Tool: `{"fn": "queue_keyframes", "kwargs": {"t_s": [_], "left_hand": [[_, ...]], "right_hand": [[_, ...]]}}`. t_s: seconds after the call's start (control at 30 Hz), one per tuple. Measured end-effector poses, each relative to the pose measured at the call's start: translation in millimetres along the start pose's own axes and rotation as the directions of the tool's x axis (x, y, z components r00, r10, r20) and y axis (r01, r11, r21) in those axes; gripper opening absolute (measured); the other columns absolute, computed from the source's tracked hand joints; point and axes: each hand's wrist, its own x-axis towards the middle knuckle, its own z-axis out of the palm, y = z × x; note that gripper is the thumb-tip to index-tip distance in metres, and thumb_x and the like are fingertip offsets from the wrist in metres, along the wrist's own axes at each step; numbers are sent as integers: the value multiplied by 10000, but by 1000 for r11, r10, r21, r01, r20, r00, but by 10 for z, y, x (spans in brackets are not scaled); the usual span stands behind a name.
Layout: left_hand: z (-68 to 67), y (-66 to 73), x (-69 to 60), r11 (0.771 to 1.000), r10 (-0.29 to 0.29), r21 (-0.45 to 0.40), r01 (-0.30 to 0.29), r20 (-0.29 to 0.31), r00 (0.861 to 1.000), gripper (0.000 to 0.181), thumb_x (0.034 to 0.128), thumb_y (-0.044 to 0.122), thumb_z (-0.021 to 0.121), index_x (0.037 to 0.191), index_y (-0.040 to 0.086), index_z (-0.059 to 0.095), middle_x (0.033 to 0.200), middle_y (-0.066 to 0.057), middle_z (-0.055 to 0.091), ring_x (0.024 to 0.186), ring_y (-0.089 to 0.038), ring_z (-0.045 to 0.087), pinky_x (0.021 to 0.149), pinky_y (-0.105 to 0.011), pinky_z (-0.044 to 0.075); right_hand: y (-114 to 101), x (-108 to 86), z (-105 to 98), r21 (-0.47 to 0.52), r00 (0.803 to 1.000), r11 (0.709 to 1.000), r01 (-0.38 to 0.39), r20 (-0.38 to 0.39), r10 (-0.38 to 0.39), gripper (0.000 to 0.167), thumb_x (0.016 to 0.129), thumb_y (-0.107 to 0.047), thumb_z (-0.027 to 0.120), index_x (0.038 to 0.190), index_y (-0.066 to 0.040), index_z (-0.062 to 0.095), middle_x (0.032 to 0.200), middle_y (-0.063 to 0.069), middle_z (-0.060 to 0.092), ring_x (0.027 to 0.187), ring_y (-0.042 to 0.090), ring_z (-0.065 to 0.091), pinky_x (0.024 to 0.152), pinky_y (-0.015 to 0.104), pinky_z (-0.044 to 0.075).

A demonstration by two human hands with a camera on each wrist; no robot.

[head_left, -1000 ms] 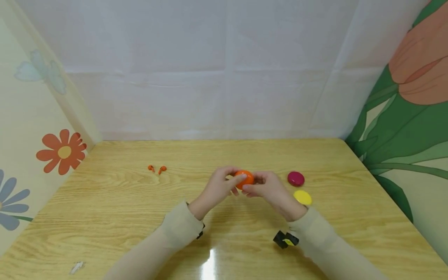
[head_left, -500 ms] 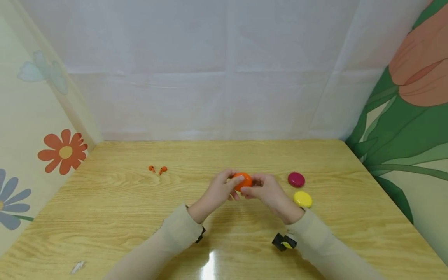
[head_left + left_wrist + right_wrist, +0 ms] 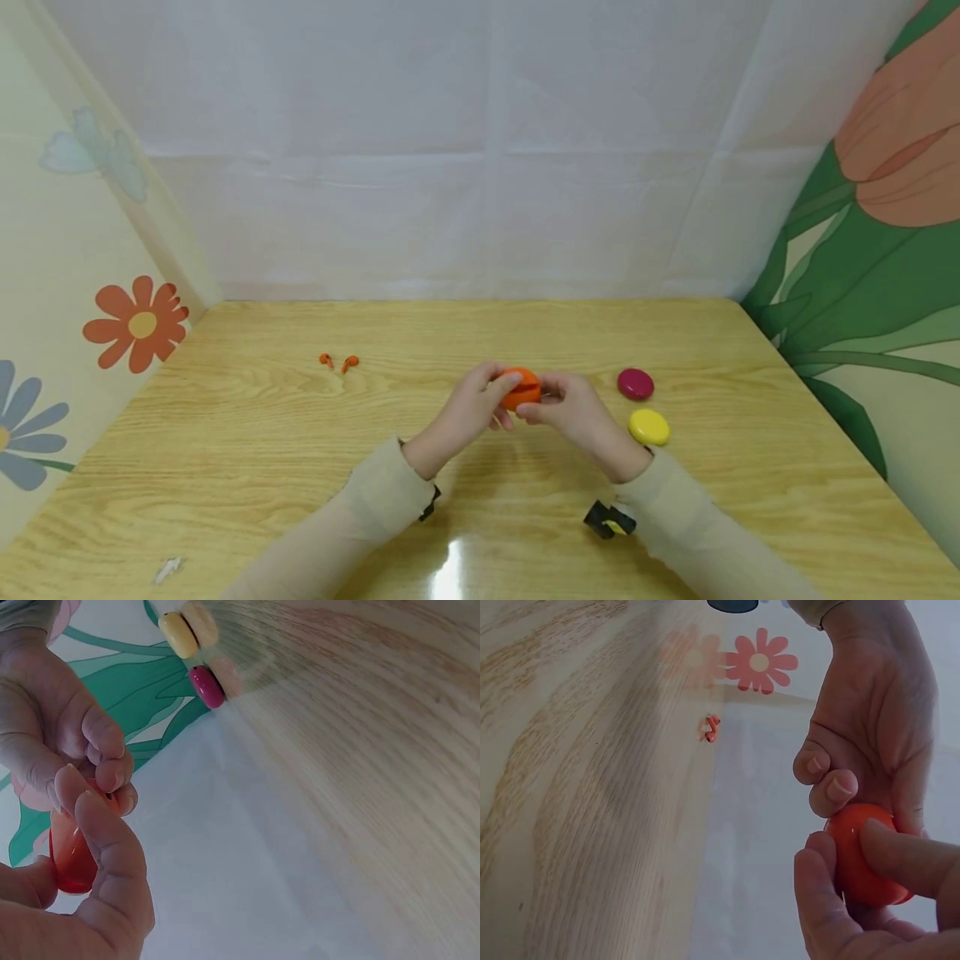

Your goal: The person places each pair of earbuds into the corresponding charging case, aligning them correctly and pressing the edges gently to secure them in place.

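Observation:
An orange earbud charging case [image 3: 527, 399], small and rounded, is held between both hands above the middle of the table. A dark gap runs across it in the head view, with its lid parted from the base. My left hand [image 3: 470, 407] grips its left side, thumb on top. On the right side my right hand [image 3: 577, 417] pinches it with thumb and fingers. Up close, the left wrist view has the left fingers [image 3: 114, 859] curled round the case [image 3: 73, 859]. Two orange earbuds [image 3: 350, 362] lie on the table to the left.
A dark pink oval case [image 3: 636, 384] and a yellow oval case [image 3: 648, 427] lie on the wooden table [image 3: 247, 450], right of the hands. White sheeting [image 3: 480, 225] hangs behind the table. A small whitish mark [image 3: 168, 570] shows near the front left.
The orange case showed a smooth, unbroken face before; now a dark gap crosses it as its lid has lifted. Both hands have stayed nearly in place.

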Motion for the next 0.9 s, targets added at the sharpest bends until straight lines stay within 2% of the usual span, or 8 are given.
{"fn": "queue_keyframes", "kwargs": {"t_s": [0.2,0.47,0.63,0.73,0.9], "left_hand": [[-36,-21,-13,1000,-3,2,3,-9,1000,366,1048,291,459,1096,-34,619,840,-84,658,535,-116,580,503,-237,449],[-87,-22,-33,1000,-18,-14,17,-35,999,426,1034,350,479,1106,-13,691,779,-60,674,504,-128,556,458,-229,424],[-150,-41,-61,1000,-27,-11,26,-47,999,437,1036,354,473,1149,-20,669,917,-97,690,553,-187,603,508,-250,464],[-209,-58,-87,999,-53,-13,52,-69,996,440,1038,350,468,1189,-26,639,989,-120,657,575,-213,609,538,-274,477],[-307,-109,-125,996,-90,-14,89,-98,991,425,1045,322,456,1218,-37,604,1025,-190,628,546,-149,573,531,-259,447]], "right_hand": [[30,0,34,-35,999,999,-38,-33,36,231,865,36,693,1074,114,633,1032,177,683,883,213,668,783,336,542],[18,-21,81,-14,997,998,-53,-58,52,221,847,24,721,1040,96,638,1058,179,676,936,267,675,816,373,545],[14,-23,90,7,996,997,-74,-59,74,233,847,10,725,1047,91,638,1067,173,678,936,250,673,808,371,544],[5,-27,93,18,994,996,-92,-64,93,242,847,2,727,1056,84,636,1080,179,678,944,251,672,804,370,545],[-14,-35,97,34,991,993,-111,-66,113,259,850,10,719,1079,89,626,1099,193,671,964,262,667,809,364,545]]}}
